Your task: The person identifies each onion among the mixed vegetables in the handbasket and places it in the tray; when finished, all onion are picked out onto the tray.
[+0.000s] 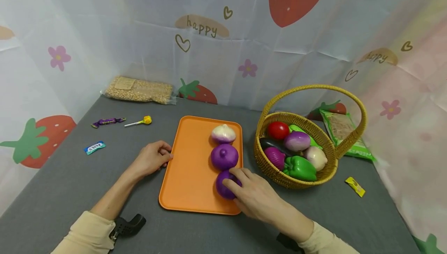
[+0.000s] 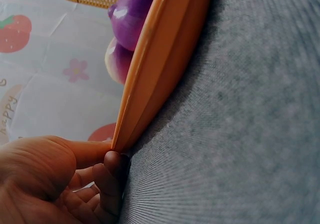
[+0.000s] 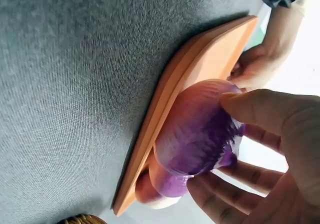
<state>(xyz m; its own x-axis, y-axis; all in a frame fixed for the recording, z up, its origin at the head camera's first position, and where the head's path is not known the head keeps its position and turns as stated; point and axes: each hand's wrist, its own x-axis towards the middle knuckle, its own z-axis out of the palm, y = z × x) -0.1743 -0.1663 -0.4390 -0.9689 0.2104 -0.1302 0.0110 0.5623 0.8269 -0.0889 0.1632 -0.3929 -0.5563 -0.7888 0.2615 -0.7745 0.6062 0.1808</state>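
An orange tray (image 1: 188, 176) lies on the grey table. On its right side three toy vegetables stand in a row: a white garlic bulb (image 1: 223, 133) at the back, a purple onion (image 1: 224, 156) in the middle, and a second purple onion (image 1: 223, 186) at the front. My right hand (image 1: 256, 195) grips that front onion (image 3: 200, 134) with thumb and fingers curled round it. My left hand (image 1: 151, 159) has curled fingers against the tray's left edge (image 2: 150, 99), thumb (image 2: 85, 151) touching the rim.
A wicker basket (image 1: 326, 172) with a handle stands right of the tray, holding a tomato, green pepper, eggplant and other toy vegetables. Candies (image 1: 94, 147), a lollipop (image 1: 141, 121) and a grain bag (image 1: 139, 89) lie at back left. A green packet (image 1: 343, 131) and yellow candy (image 1: 355, 186) lie right.
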